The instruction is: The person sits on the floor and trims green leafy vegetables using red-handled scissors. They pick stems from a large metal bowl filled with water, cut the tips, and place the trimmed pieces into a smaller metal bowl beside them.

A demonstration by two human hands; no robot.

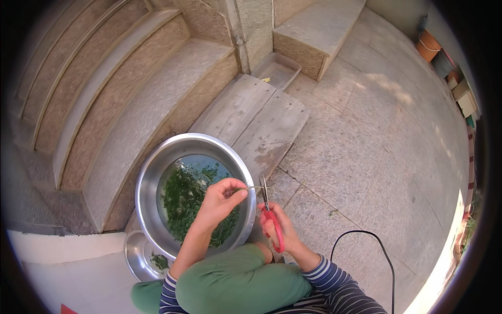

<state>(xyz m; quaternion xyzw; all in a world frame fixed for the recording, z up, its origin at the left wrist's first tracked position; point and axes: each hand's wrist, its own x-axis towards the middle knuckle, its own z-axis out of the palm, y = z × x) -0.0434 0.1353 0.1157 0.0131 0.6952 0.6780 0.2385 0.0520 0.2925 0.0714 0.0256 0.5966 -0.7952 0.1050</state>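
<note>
My left hand (222,200) pinches a thin green plant stem (255,187) over the right rim of a large steel basin (146,196). The stem reaches to the right, across the blades of the scissors. Red-handled scissors (274,227) are in my right hand (284,229), just outside the basin, with the blades pointing up and slightly apart around the stem. Inside the basin, leafy greens (182,208) lie in water. A smaller steel bowl (133,261) with a few leaves (160,261) stands at the lower left, partly hidden by the large basin and my leg.
Wooden boards (251,114) lie beyond the basin, with a plastic tray (284,70) behind them. Stone steps (157,98) rise on the left. Stone paving (337,165) spreads to the right, where a black cable (386,255) arches. An orange bucket (427,45) stands by the far wall.
</note>
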